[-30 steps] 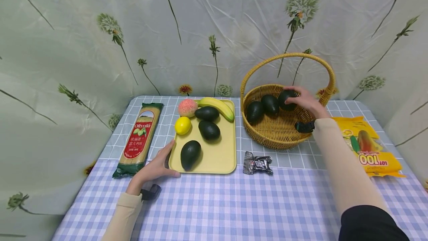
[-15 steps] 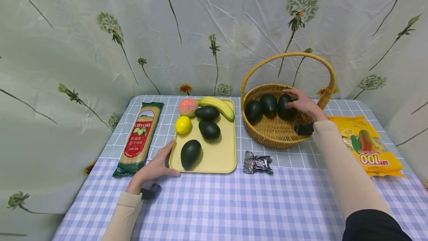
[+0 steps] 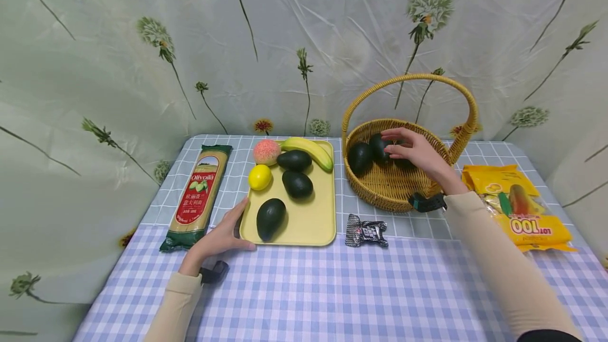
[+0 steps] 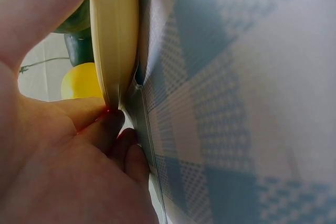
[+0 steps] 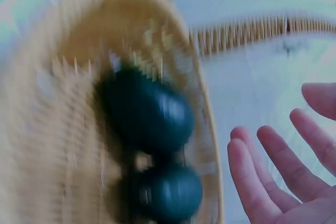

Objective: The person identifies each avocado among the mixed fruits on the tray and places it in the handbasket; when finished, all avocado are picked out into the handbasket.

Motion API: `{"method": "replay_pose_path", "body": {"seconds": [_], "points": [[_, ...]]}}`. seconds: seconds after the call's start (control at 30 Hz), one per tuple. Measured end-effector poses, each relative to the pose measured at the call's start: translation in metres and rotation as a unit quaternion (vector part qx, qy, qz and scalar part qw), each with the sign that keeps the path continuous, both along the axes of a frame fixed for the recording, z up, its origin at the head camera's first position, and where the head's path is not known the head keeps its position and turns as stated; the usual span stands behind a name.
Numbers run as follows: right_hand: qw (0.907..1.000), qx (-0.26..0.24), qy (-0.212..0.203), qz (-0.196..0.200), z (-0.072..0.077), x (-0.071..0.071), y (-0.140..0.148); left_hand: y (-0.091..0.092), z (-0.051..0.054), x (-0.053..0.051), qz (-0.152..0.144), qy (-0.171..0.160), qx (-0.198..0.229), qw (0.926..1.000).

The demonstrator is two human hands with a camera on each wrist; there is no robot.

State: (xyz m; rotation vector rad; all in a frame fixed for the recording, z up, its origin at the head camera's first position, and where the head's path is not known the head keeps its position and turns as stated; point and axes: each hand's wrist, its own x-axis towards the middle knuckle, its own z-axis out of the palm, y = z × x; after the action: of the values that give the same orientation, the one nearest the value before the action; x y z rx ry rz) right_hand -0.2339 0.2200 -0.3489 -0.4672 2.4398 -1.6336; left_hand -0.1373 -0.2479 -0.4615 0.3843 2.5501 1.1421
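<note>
Avocados (image 3: 378,146) lie 3 in a row across the far part of the wicker basket (image 3: 380,202), and bare woven floor stretches from them to the near rim, leaving free room on that side. A tall handle (image 3: 409,77) arches from the left rim to the right. The leftmost and middle avocados have their long axes roughly front to back; the third is mostly hidden, so its direction cannot be told. The right hand (image 3: 413,151) is above the basket, holding nothing, fingers loosely extended; the third avocado sits below it, the others to its left. Fingertips and avocados look apart in the blurred right wrist view. On the left, the yellow tray (image 3: 309,226) carries 3 more avocados: the nearest points front to back, slightly slanted, the middle one runs diagonally, and the farthest lies sideways. The left hand (image 3: 219,237) is spread round the tray's near left corner, touching its edge. A narrow gap separates tray and basket, with a black packet (image 3: 366,231) just in front.
</note>
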Motion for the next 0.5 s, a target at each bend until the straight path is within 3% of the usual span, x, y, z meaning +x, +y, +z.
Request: {"method": "replay_pose_path", "body": {"seconds": [0.23, 0.5], "points": [[0.9946, -0.041, 0.001, 0.095, -0.008, 0.020, -0.053, 0.000, 0.000, 0.000, -0.001, 0.000, 0.002, 1.0000], [0.9724, -0.033, -0.026, 0.229, -0.030, 0.039, -0.124, 0.001, 0.000, 0.000, -0.002, 0.003, 0.007, 1.0000]]}}
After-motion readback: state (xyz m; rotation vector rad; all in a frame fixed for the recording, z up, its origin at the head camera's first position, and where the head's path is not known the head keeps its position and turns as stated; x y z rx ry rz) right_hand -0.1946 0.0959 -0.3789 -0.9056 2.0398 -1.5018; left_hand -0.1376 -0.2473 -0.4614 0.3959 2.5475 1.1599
